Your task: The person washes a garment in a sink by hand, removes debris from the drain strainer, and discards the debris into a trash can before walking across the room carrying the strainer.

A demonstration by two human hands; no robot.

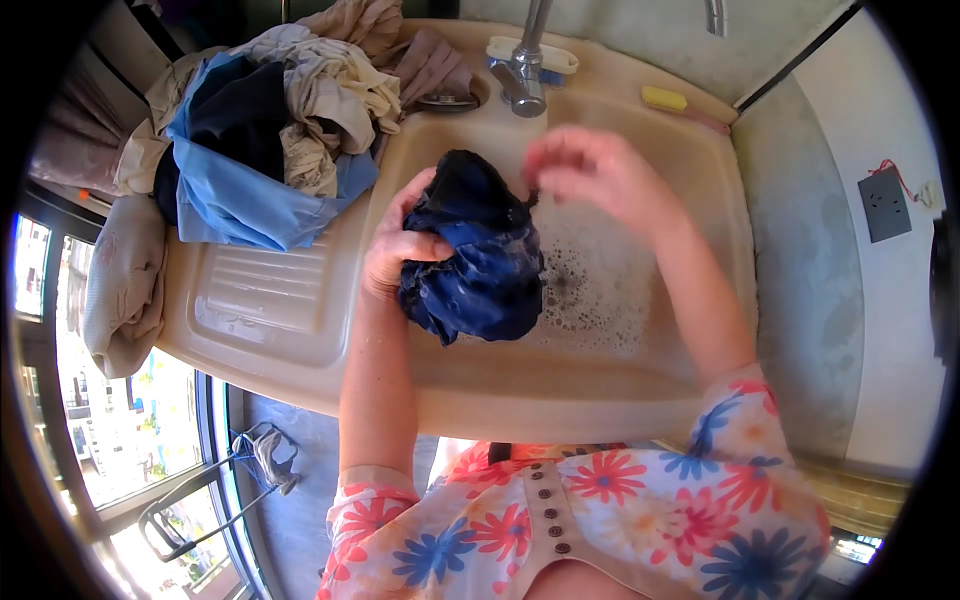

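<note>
1. Laundry (345, 80) crowds the sink unit's left edge; a ridged drainboard (265, 285) lies in front of it.
2. Left hand (388, 255) pinches wet, dark blue cloth (475, 265) between thumb and fingers, above the basin (590, 378).
3. Right hand (600, 175), blurred, bends its fingers beside the cloth; I cannot tell whether they pinch anything.
4. Sudsy water (600, 310) spreads below, the basin giving the right forearm room.
5. White wall (850, 130) bears a grey socket (885, 203).

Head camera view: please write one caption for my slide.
Left hand holding dark blue cloth over a sink with suds, right hand close by.
</note>
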